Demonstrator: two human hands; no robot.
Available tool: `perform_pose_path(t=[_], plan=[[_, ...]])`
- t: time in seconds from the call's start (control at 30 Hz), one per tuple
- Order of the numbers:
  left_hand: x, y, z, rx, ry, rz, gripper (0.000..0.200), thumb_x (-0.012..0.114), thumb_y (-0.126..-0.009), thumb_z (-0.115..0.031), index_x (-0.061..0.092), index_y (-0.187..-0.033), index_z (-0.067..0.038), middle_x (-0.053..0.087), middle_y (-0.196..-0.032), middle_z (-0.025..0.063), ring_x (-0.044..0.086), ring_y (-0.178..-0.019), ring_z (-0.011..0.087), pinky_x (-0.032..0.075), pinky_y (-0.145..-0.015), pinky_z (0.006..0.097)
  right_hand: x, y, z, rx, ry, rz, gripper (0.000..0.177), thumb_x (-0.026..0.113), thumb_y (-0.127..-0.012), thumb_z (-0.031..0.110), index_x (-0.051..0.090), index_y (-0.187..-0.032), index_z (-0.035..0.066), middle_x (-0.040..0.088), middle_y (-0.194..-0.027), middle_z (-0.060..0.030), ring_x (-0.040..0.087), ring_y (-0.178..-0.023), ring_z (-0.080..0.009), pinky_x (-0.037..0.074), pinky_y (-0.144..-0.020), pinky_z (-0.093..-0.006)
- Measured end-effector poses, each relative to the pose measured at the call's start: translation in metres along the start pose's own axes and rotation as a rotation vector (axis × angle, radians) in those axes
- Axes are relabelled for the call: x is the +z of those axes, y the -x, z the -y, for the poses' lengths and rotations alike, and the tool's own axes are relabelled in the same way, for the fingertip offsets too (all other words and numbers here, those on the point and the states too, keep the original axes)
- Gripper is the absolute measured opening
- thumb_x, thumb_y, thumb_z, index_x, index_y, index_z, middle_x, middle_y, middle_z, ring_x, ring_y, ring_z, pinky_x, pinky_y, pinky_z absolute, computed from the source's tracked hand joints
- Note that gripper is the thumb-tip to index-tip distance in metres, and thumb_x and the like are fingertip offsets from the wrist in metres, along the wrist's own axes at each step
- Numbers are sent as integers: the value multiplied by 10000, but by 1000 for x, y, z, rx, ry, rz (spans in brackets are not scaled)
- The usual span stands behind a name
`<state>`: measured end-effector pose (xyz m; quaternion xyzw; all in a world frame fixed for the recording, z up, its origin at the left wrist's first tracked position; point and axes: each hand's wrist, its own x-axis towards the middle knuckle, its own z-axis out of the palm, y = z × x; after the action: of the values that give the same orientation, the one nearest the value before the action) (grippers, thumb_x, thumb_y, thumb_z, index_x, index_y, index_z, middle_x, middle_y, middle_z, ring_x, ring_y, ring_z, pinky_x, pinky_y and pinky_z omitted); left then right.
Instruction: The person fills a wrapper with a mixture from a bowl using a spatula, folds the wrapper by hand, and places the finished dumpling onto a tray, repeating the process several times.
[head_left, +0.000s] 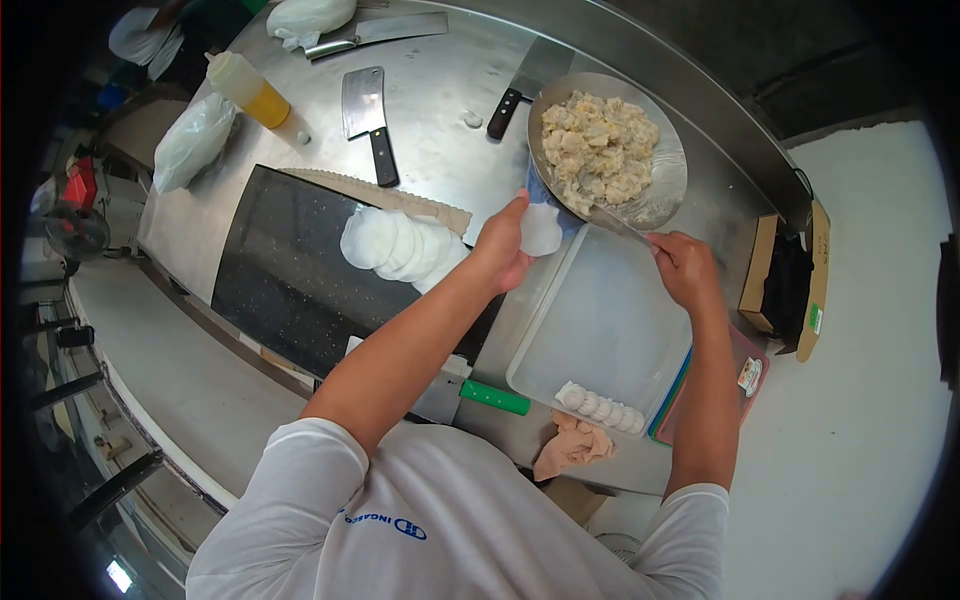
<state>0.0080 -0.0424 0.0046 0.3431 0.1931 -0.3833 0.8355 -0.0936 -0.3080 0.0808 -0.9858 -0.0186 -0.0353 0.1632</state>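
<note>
A round white dumpling wrapper [541,231] is held in my left hand [502,245], near the rim of a wide metal bowl [672,185]. Chunky pale filling [598,145] fills much of that bowl. My right hand [685,268] grips the thin handle of a metal utensil [622,226], whose far end reaches into the filling, so its shape is hidden. Below my right hand lies a translucent plastic tray [600,310] with a row of white dumplings [600,407] at its near end. Left of my left hand, overlapping wrappers [400,243] are fanned on a black speckled slab [290,240].
Two cleavers, one dark-handled [365,115], and a long knife [385,33] lie on the steel table. At left are a squeeze bottle [250,92] and plastic bag [195,142]. A green-handled blade [495,397] and cloth [574,445] lie close to me. A cardboard box [812,285] stands right.
</note>
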Motion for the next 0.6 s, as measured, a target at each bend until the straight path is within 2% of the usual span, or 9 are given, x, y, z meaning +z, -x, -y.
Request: perform_pose_path(t=[0.07,0.13,0.17,0.2,0.27,0.33,0.43,0.53,0.6], plan=[[3,0,2,-39,56,4,503,401,-1102,-417,495,-1365,2,621,-1304,146,618,-1199,277,485,-1075,441,-1,13,15,133,-236,-42,197,660,-878,38,767,-1044,46,683,-829,-141,659,-720,-310,518,-677,-378],[-1,1,1,-87,181,135,588,344,-1102,-476,477,-1391,18,604,-1346,163,601,-1243,298,480,-1100,457,1,27,31,141,-310,-51,199,668,-881,31,768,-1053,49,676,-817,-127,644,-699,-291,510,-668,-356],[-4,4,-1,-86,181,131,588,344,-1102,-476,477,-1391,18,604,-1346,163,601,-1243,298,480,-1100,457,4,34,39,154,-386,-58,203,676,-883,24,769,-1061,52,670,-804,-112,629,-678,-272,503,-659,-335],[-6,10,-5,-124,182,176,614,327,-1099,-497,476,-1397,20,599,-1358,166,594,-1258,303,478,-1106,462,12,41,45,92,-396,-119,230,687,-863,-3,771,-1065,66,655,-829,-80,625,-705,-248,506,-663,-331],[-5,22,-13,-166,177,226,641,310,-1097,-517,476,-1403,22,594,-1371,169,587,-1273,309,476,-1113,467,25,49,54,52,-338,-149,238,691,-853,-5,773,-1062,76,647,-849,-75,630,-732,-245,509,-668,-335],[-4,33,-17,-143,71,187,656,303,-1096,-529,496,-1386,27,602,-1362,172,594,-1262,307,476,-1110,456,27,54,55,-11,-188,-156,270,702,-821,-14,775,-1050,108,615,-874,-67,636,-792,-243,521,-688,-354],[-22,34,-12,-79,-69,213,606,342,-1097,-506,507,-1357,15,605,-1341,156,616,-1212,288,495,-1071,467,6,53,63,-28,-45,-156,263,702,-812,-13,775,-1027,120,608,-860,-73,636,-793,-257,526,-699,-374],[-24,34,-7,-33,-130,143,596,349,-1095,-510,515,-1348,3,615,-1327,153,611,-1213,278,490,-1068,468,5,49,78,-17,-241,-210,255,710,-808,-3,775,-1018,126,605,-855,-78,635,-799,-268,525,-700,-393],[-26,33,-12,-63,-82,221,609,342,-1096,-511,512,-1358,11,615,-1334,159,607,-1229,284,479,-1090,456,11,45,82,-29,-192,-155,248,715,-804,1,774,-1012,122,606,-856,-79,635,-797,-273,524,-700,-397]])
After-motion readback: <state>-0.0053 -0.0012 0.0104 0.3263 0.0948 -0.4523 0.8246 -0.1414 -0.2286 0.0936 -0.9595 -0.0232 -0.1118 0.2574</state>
